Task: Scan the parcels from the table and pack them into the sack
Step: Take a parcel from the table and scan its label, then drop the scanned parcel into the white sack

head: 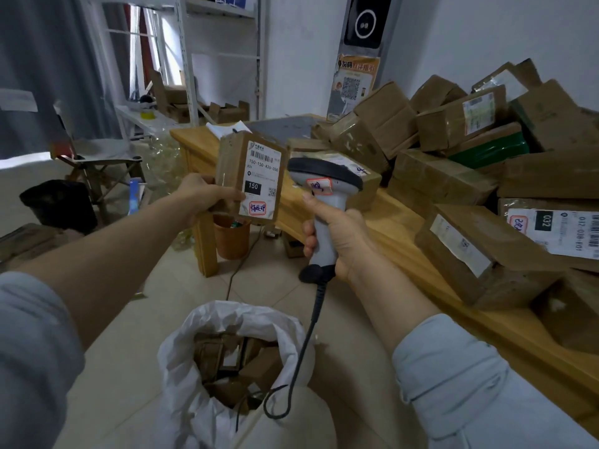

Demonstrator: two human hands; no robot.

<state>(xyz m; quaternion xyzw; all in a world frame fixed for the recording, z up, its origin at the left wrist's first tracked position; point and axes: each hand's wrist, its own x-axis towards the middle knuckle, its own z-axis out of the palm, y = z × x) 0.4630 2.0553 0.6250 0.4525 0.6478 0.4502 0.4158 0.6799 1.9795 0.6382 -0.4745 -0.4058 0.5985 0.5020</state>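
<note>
My left hand [207,197] grips a small brown cardboard parcel [251,176] upright in the air, its white barcode label turned toward me. My right hand [337,241] holds a grey handheld scanner [324,202] by the handle, thumb along its front, the dark head close to the right of the parcel's label. The scanner's black cable [304,348] hangs down past the white sack [194,367], which stands open on the floor below my hands with several brown parcels inside. Many brown parcels [453,186] lie piled on the wooden table [405,238] to the right.
An orange bin [230,236] stands under the table's near corner beside its leg. A folding chair [97,163] and a black bin [60,205] are at the left. Metal shelving [191,59] with boxes lines the back wall. Tiled floor surrounds the sack.
</note>
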